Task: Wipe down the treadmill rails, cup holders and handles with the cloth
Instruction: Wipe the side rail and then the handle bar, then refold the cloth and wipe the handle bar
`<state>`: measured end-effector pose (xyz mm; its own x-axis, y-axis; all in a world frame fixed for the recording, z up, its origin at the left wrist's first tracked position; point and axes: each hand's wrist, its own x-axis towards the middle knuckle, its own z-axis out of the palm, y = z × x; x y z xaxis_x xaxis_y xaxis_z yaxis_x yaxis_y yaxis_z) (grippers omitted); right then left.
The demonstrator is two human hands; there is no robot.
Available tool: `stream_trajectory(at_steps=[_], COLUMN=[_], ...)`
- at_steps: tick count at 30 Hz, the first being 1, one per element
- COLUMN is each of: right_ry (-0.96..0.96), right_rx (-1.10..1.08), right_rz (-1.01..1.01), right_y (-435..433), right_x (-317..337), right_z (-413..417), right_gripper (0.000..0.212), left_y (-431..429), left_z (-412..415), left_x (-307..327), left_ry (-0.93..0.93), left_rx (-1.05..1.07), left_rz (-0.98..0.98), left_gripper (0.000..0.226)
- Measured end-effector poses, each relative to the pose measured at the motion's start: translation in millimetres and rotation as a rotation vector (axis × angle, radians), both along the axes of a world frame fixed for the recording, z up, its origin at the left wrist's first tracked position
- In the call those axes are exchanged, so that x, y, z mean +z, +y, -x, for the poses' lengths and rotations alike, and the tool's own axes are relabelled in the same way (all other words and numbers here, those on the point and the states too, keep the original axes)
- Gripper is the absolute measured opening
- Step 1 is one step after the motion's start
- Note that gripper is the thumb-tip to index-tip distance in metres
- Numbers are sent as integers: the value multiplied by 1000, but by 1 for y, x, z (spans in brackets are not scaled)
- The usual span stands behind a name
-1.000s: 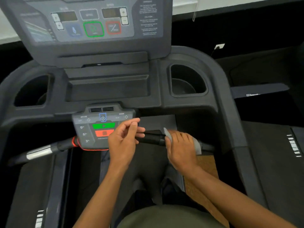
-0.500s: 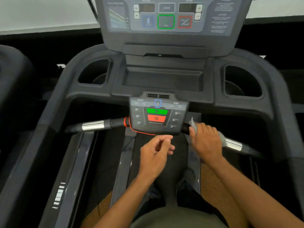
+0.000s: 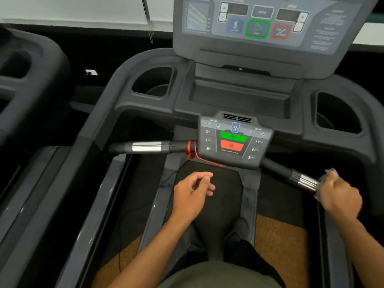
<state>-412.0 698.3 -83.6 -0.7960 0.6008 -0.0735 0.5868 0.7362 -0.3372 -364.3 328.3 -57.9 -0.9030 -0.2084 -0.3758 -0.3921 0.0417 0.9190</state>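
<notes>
My right hand (image 3: 339,197) is closed around a grey cloth (image 3: 328,173) wrapped over the outer end of the treadmill's right handle (image 3: 291,173), just past its silver sensor band. My left hand (image 3: 192,193) hovers loosely curled above the belt, below the small control pad (image 3: 234,140), holding nothing. The left handle (image 3: 145,146) with its silver band sticks out to the left of the pad. The left cup holder (image 3: 153,84) and right cup holder (image 3: 336,113) sit in the grey console. The left side rail (image 3: 97,129) curves down from the console.
The main display console (image 3: 259,23) rises at the top. A red safety cord (image 3: 193,150) hangs by the pad. A second treadmill (image 3: 27,84) stands close on the left. My feet stand on the belt between grey foot rails (image 3: 153,215).
My right hand has slid the cloth outward along the right handle, from beside the control pad to its far end. My left hand stayed off the handle. The view shifted left.
</notes>
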Motion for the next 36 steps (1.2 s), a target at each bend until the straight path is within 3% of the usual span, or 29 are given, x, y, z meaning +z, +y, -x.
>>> stream_trajectory(at_steps=[3, 7, 11, 13, 15, 17, 20, 24, 27, 29, 31, 34, 36], right_ry=[21, 210, 419, 591, 757, 774, 538, 31, -164, -220, -246, -162, -95], right_rx=[-98, -10, -256, -413, -395, -228, 81, 282, 325, 389, 481, 828, 1025], right_rz=[48, 98, 481, 702, 898, 1020, 1246, 1563, 1725, 1700, 1561, 1010, 671], right_y=[-29, -110, -166, -173, -184, -204, -247, -290, -312, -322, -327, -333, -335], right_x=[1, 8, 36, 52, 71, 92, 116, 118, 105, 98, 95, 96, 96], right_z=[17, 31, 53, 58, 52, 38, 16, 1, -7, -8, -7, -1, 5], right_gripper=[78, 79, 62, 66, 56, 48, 46, 17, 32, 40, 47, 57, 60], left_y=[-12, -19, -25, -29, -35, -41, -51, -64, -69, -75, -78, -87, -102], left_z=[-1, -3, -7, -9, -10, -10, -8, -8, -15, -19, -23, -22, -20], left_x=[-1, -2, 3, 7, 12, 18, 25, 23, 22, 17, 17, 19, 23], left_ry=[-14, -22, -38, -51, -56, -63, -89, -61, 17, 45, 45, -69, -99], left_rx=[36, 63, 72, 78, 74, 46, -10, -140, -150, -147, -152, 26, 113], left_rz=[-13, -34, -60, -75, -106, -148, -238, -551, -821, -933, -940, -811, -788], left_gripper=[18, 18, 18, 18, 18, 17, 24, 71, 83, 103, 102, 62, 54])
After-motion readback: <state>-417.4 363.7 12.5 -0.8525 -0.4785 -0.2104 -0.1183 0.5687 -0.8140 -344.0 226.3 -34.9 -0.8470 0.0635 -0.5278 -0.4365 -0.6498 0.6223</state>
